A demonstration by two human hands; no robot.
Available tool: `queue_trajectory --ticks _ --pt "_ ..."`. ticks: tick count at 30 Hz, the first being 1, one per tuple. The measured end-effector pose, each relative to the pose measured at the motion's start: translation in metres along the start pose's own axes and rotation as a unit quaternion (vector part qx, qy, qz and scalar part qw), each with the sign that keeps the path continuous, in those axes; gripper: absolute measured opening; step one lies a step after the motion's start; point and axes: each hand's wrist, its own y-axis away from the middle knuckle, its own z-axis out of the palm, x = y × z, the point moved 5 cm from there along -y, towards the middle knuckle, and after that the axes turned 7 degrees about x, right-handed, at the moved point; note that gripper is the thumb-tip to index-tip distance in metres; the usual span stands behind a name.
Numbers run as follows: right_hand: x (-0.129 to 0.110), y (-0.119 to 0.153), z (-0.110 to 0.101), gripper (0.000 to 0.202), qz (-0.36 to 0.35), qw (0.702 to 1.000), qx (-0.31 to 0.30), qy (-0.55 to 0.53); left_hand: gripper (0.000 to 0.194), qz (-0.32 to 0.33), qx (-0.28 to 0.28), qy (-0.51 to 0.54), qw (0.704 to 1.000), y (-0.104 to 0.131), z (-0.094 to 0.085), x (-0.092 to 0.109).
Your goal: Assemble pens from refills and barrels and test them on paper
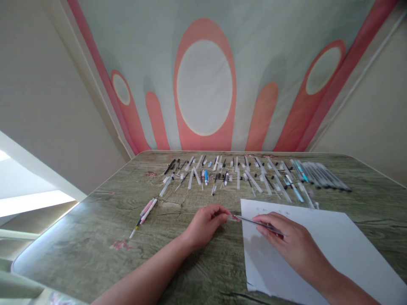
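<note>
My left hand (208,224) is just left of the white paper, its thumb and fingers pinched on a small clear piece (232,217), too small to name for certain. Between the fingers of my right hand (281,235) is a slim grey pair of tweezers (254,221). The tweezers' tip points left and meets the small clear piece in front of my left fingertips. Whether the tip grips it or only touches it, I cannot tell. Under my right hand lies the sheet of white paper (327,245), with faint small marks near its far edge.
Several taken-apart pens, clear barrels (238,180), refills and caps lie in rows at the back of the wooden table (165,254). Pens with black ends (324,176) lie side by side at back right. Pink and white pen parts (146,212) with a refill sit at left.
</note>
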Motion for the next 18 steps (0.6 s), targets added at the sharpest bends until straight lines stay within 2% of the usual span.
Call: queue_trajectory --ticks 5,10,18 --pt "-0.003 0.0 -0.001 0.019 -0.015 1.0 -0.004 0.014 0.023 -0.046 -0.021 0.076 0.996 0.0 0.002 -0.006" --pt "-0.002 0.001 0.0 0.019 -0.019 1.0 -0.004 0.008 0.024 -0.076 -0.013 0.144 0.987 -0.002 0.004 -0.01" --pt "-0.004 0.001 0.0 0.02 -0.026 1.0 -0.008 0.008 0.026 -0.091 -0.02 0.198 0.976 -0.002 0.006 -0.013"
